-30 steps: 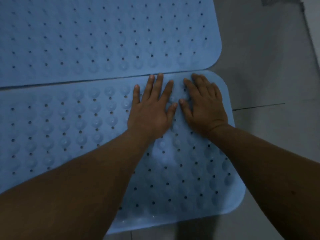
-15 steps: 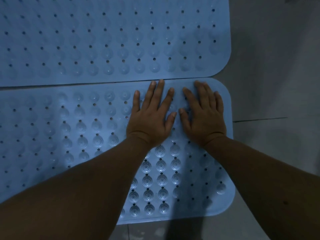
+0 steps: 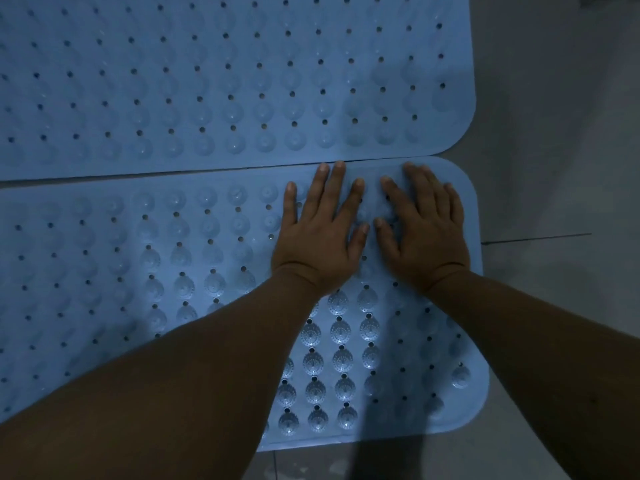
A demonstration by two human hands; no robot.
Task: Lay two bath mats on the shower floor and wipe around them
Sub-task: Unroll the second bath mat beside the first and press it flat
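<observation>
The far mat [image 3: 225,81] and near mat [image 3: 104,254] lie edge to edge on the shower floor [image 3: 554,168], unchanged over the last second. Left hand [image 3: 320,233] and right hand [image 3: 424,230] stay flat, fingers spread, gripping nothing (pressing its far right corner down); wiping remains.

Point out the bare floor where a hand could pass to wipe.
Bare tile floor runs along the right ends of the far mat and near mat, and in a strip below the near mat's front edge. No gap between the mats: their long edges meet. The left hand and right hand crowd the near mat's far right corner.
</observation>
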